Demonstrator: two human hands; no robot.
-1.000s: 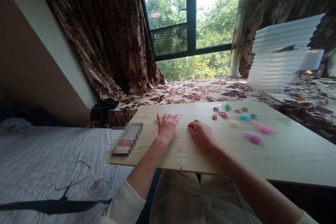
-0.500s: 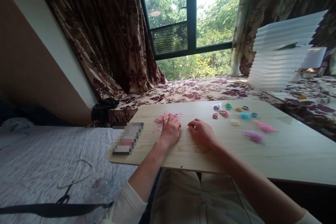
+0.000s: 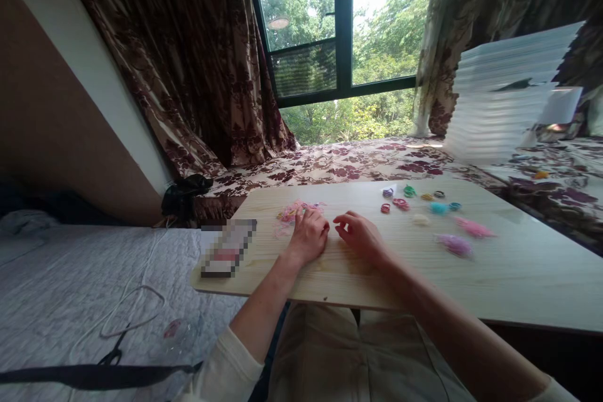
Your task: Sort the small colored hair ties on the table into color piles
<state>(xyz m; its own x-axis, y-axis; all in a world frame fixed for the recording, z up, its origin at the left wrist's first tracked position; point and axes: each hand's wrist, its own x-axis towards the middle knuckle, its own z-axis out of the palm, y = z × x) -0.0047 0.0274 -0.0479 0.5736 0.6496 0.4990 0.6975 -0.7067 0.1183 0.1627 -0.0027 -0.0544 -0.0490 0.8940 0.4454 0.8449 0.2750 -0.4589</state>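
A loose pile of thin, mostly pink elastic bands point(image 3: 288, 213) lies on the pale wooden table point(image 3: 264, 264). My left hand point(image 3: 309, 233) rests at the right edge of this pile, its fingers bent down and drawn together over the tabletop. Just to its right is my right hand point(image 3: 360, 235), with thumb and forefinger curled close in a pinch. Whatever is between the fingers of either hand is too small or hidden to make out. A narrow gap separates the two hands.
Sorted bundles of coloured bands are at the table's right: a purple bundle point(image 3: 455, 245), a pink bundle point(image 3: 475, 227), a turquoise bundle point(image 3: 439, 208) and several small ones. A blurred-out flat device point(image 3: 229, 248) lies at the left edge. Scissors point(image 3: 113, 352) are on the bed.
My left hand has shifted slightly right and away from the pile, uncovering more bands. My right hand's fingers have moved slightly left, narrowing the gap.
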